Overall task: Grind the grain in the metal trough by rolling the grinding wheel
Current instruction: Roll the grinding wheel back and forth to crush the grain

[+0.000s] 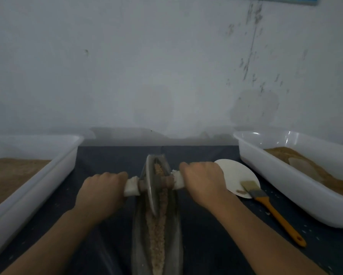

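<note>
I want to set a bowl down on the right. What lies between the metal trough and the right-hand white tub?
In the head view, a white paper plate and an orange-handled brush, bristles on the plate, lie between the metal trough and the right tub; the right hand reaches over that stretch.

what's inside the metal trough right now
Coarse brownish grain runs along the groove of the metal trough, with the grinding wheel standing in it. The wheel hides the grain directly under it.
</note>
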Action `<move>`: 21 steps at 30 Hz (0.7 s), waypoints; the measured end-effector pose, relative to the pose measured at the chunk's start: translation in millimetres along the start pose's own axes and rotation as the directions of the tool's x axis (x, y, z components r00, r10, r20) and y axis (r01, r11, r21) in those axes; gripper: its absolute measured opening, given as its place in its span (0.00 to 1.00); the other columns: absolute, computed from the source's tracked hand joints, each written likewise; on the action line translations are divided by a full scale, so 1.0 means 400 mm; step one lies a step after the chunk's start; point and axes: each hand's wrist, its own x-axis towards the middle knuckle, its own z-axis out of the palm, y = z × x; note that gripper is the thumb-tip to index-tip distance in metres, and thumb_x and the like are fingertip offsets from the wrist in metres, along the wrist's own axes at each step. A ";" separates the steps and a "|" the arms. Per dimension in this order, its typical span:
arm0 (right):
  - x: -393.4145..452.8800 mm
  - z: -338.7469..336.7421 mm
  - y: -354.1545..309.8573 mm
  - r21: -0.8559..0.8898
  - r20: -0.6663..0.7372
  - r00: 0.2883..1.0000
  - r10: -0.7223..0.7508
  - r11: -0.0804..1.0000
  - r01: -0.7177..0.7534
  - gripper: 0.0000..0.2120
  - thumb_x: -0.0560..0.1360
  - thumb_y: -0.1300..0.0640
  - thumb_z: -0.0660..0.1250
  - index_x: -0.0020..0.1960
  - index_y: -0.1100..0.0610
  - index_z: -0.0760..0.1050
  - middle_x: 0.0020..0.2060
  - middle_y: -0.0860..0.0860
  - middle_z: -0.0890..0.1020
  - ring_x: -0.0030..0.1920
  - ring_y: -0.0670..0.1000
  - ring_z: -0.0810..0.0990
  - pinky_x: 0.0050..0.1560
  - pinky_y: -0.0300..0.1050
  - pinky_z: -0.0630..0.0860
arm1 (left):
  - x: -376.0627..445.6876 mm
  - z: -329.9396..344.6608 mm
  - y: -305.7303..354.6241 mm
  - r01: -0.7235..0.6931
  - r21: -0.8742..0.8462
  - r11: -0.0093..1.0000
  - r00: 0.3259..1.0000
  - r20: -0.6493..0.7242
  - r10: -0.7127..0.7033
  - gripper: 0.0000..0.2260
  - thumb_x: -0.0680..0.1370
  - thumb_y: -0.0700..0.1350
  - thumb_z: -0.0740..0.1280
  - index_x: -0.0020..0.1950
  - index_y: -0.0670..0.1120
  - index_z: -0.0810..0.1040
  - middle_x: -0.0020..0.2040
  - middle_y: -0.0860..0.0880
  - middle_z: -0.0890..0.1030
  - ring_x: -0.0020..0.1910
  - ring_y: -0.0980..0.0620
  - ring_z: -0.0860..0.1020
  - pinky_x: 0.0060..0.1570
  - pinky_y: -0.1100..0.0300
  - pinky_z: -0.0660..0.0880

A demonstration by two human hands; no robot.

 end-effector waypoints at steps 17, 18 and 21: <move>-0.111 -0.042 0.005 0.114 0.065 0.997 -0.048 0.993 0.040 0.13 0.64 0.51 0.74 0.41 0.50 0.69 0.31 0.48 0.78 0.29 0.52 0.76 0.28 0.44 0.63 | -0.073 -0.049 -0.008 -0.066 0.047 0.997 0.995 0.071 0.063 0.12 0.69 0.61 0.63 0.39 0.59 0.61 0.32 0.56 0.68 0.38 0.56 0.78 0.32 0.58 0.63; -0.081 -0.027 0.007 0.104 0.063 0.997 -0.040 0.994 0.033 0.13 0.65 0.51 0.73 0.42 0.50 0.69 0.33 0.49 0.79 0.30 0.53 0.76 0.30 0.44 0.62 | -0.050 -0.035 -0.006 -0.045 0.049 0.998 0.997 0.058 0.042 0.12 0.70 0.60 0.64 0.39 0.58 0.61 0.32 0.56 0.68 0.38 0.55 0.78 0.32 0.58 0.62; -0.013 0.006 0.012 0.097 0.027 1.000 -0.005 0.995 0.003 0.12 0.68 0.55 0.70 0.43 0.51 0.66 0.37 0.51 0.80 0.34 0.55 0.77 0.30 0.45 0.57 | 0.003 -0.005 -0.006 0.001 0.029 1.000 1.000 0.030 -0.002 0.09 0.71 0.58 0.64 0.41 0.57 0.65 0.36 0.55 0.74 0.38 0.53 0.78 0.32 0.58 0.64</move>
